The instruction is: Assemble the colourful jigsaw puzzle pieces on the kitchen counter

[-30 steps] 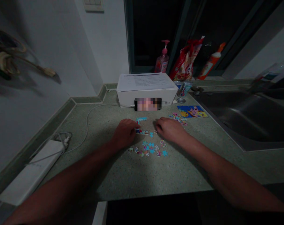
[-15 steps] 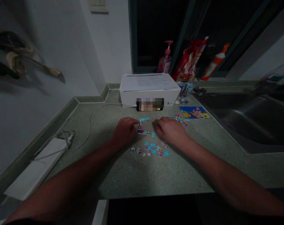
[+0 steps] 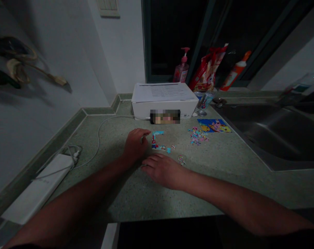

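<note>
A partly joined jigsaw puzzle (image 3: pixel 154 146) lies on the counter, its joined pieces forming a left side with short top and bottom edges. My left hand (image 3: pixel 136 145) rests just left of it, thumb and index finger apart with nothing between them. Nearer to me, my right hand (image 3: pixel 163 170) lies low over the loose pieces and hides most of them. Its fingers are together, and a small puzzle piece (image 3: pixel 144 165) shows at the fingertips. A blue puzzle piece (image 3: pixel 168 150) sits by the puzzle's lower right corner, and other loose pieces (image 3: pixel 181 160) show beyond my right wrist.
A heap of puzzle pieces (image 3: pixel 198 135) lies right, before a blue picture card (image 3: pixel 214 125). Behind the puzzle, a phone (image 3: pixel 165 117) leans on a white box (image 3: pixel 141 108). A power strip (image 3: pixel 40 186) with cable lies left; a sink (image 3: pixel 250 135) is right.
My right hand has moved left and toward me, from beside the puzzle onto the loose pieces. A small piece now lies right of the blue one. My left hand has barely moved.
</note>
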A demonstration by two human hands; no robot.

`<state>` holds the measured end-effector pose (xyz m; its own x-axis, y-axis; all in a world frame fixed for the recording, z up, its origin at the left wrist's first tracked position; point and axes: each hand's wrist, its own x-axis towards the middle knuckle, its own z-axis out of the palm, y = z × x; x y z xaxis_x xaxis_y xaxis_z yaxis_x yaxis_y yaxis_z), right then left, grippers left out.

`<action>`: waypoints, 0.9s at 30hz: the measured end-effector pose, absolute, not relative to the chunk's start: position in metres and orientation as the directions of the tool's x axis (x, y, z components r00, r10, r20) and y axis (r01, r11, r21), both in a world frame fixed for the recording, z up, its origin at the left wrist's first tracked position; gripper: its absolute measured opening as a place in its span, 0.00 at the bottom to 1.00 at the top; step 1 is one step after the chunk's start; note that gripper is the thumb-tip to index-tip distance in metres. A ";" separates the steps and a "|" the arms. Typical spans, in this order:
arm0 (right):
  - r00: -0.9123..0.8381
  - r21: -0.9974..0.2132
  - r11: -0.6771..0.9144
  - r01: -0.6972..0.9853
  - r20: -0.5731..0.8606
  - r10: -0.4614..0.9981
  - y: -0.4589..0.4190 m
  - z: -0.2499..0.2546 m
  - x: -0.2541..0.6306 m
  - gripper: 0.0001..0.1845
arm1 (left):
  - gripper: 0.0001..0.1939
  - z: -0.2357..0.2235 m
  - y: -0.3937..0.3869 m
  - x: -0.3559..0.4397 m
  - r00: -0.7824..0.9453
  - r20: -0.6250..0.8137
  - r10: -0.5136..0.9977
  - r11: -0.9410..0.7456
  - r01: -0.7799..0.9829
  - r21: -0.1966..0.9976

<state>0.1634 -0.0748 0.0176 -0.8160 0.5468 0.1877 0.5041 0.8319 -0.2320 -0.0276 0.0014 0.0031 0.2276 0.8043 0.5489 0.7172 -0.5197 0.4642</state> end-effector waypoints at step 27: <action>-0.475 -0.672 0.631 0.387 0.442 0.761 -0.048 0.016 0.190 0.12 | 0.11 0.001 -0.002 -0.027 0.399 0.666 0.631 -0.746 0.550 0.377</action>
